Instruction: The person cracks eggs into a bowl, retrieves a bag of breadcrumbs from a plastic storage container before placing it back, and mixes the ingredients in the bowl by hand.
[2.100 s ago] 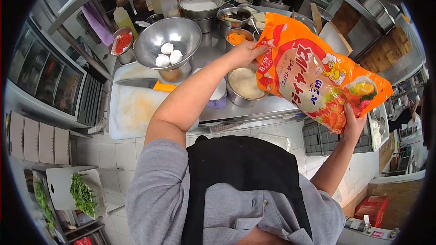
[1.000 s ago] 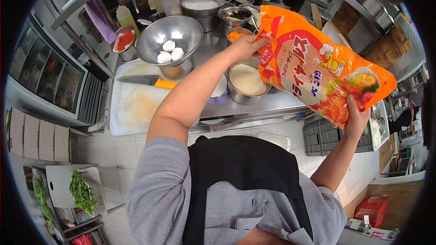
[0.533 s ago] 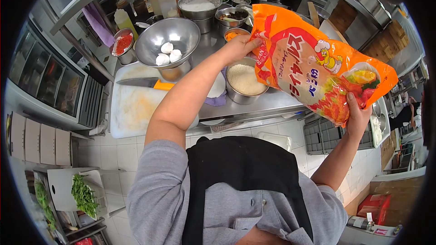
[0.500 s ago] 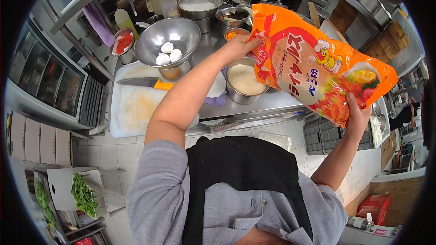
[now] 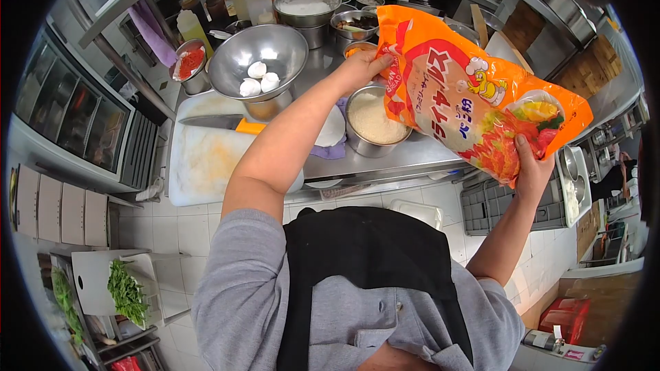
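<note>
The left hand and right hand clamp their fingers on a panko bag above the counter's near edge. Close by, a steel pot holds what look like breadcrumbs.

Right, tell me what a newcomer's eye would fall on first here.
Most likely the big orange bag, held up at the picture's right between the left grip and the right grip. Then perhaps the wide steel bowl at upper left, with three white lumps inside, and just below it in the picture, the orange-handled knife lying on the white board.
</note>
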